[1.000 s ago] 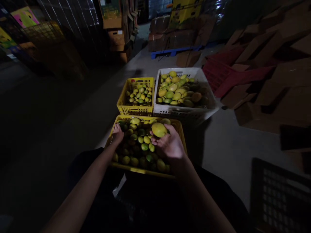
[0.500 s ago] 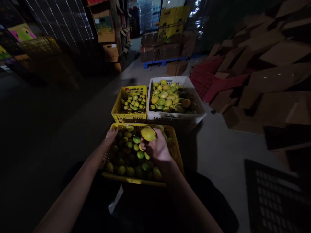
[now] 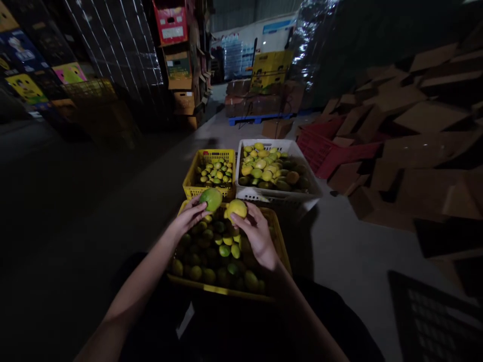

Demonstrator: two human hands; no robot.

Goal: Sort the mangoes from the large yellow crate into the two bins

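Observation:
My left hand (image 3: 189, 215) is closed around a green lemon (image 3: 211, 199), held up over the far edge of the near yellow crate (image 3: 281, 241). Just to the right, my right hand (image 3: 259, 235) grips a yellow lemon (image 3: 237, 209) between thumb and fingers. The two fruits are close together but apart. Below them the near crate holds many green and yellow lemons, the front ones in shadow. Beyond it stand a smaller yellow crate (image 3: 187, 183) with small lemons and a white crate (image 3: 277, 193) heaped with larger, mostly yellow ones.
A red crate (image 3: 320, 153) lies at the right beside a pile of cardboard boxes (image 3: 407, 151). Farther back are a blue pallet (image 3: 256, 119) with stacked cartons and a column of fruit boxes (image 3: 177, 70). A dark slatted crate (image 3: 433, 317) is at the lower right.
My left hand has come up from the near crate's left side, now with a green lemon. My right hand still holds the yellow lemon. The view has tilted up slightly.

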